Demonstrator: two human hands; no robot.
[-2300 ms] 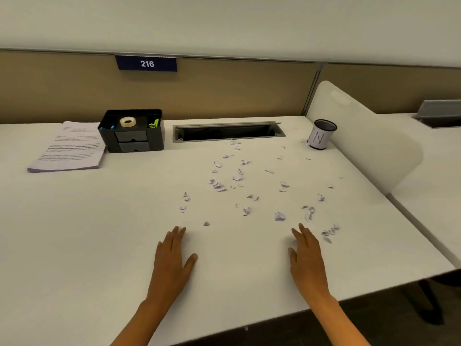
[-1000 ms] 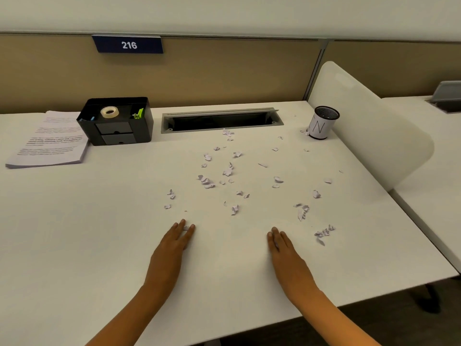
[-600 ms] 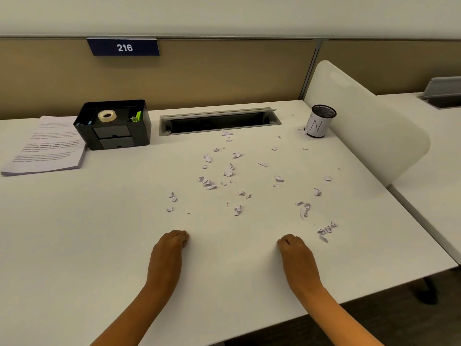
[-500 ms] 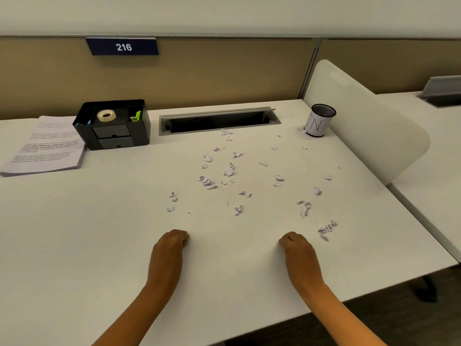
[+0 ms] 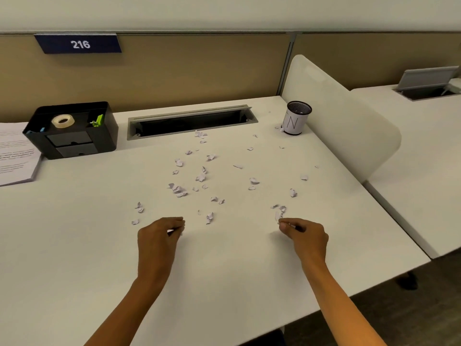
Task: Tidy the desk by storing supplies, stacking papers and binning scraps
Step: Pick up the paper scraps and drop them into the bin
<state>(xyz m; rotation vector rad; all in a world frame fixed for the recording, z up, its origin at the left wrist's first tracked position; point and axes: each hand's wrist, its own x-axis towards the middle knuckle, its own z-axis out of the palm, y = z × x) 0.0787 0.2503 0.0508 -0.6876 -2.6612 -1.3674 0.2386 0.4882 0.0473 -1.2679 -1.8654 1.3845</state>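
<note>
worktop (image 5: pixel 74 245) is broad, pale and smooth, with its front edge close under both arms. slot (image 5: pixel 192 122) gapes open at the back, long axis left to right; anything pushed that way could drop in and be lost. papers (image 5: pixel 15 153) lie stacked at the far left, partly cut off by the frame, long axis running away from the person. organiser (image 5: pixel 74 146) sits just beside them, tape inside. cup (image 5: pixel 295 121) stands upright at the far right, mouth up, well apart from both hands; if it serves as the bin, its narrow mouth and the long carry invite spills, and a knock could tip it. left hand (image 5: pixel 157 239) and right hand (image 5: pixel 308 237) are near the front, fingers curled, each seemingly pinching one of the scraps (image 5: pixel 179 189). these scatter between hands and slot, the spread longest front to back; single pieces are crumpled and point no common way. white on white, the small ones are easily missed, and a quick sweep could send them off the edge.
</note>
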